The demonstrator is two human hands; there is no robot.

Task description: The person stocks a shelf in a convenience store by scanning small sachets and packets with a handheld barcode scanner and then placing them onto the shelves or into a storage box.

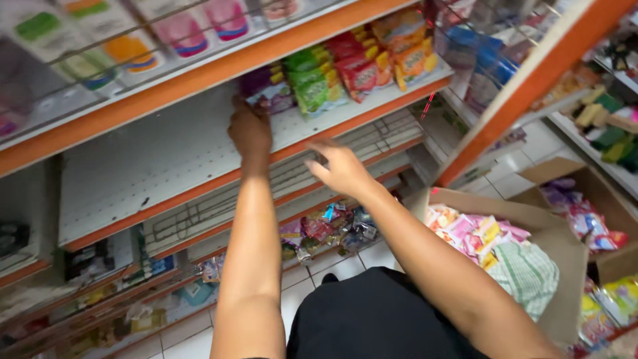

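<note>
My left hand (pixel 250 130) reaches up onto a white shop shelf (pixel 159 159) with an orange front edge and rests its fingers against a purple packet (pixel 269 90) at the left end of a row of packets. Green packets (pixel 316 80), red packets (pixel 362 66) and orange packets (pixel 409 46) stand beside it to the right. My right hand (pixel 340 167) hovers just below the shelf edge, fingers spread, holding nothing. Whether the left hand grips the purple packet is not clear.
An open cardboard box (pixel 551 233) with pink and yellow packets and a checked cloth sits at the right. Another box (pixel 601 193) of packets is behind it. Lower shelves hold small packets (pixel 332 226). A wire-fronted shelf above holds pastel pouches (pixel 179 33). The floor is white tile.
</note>
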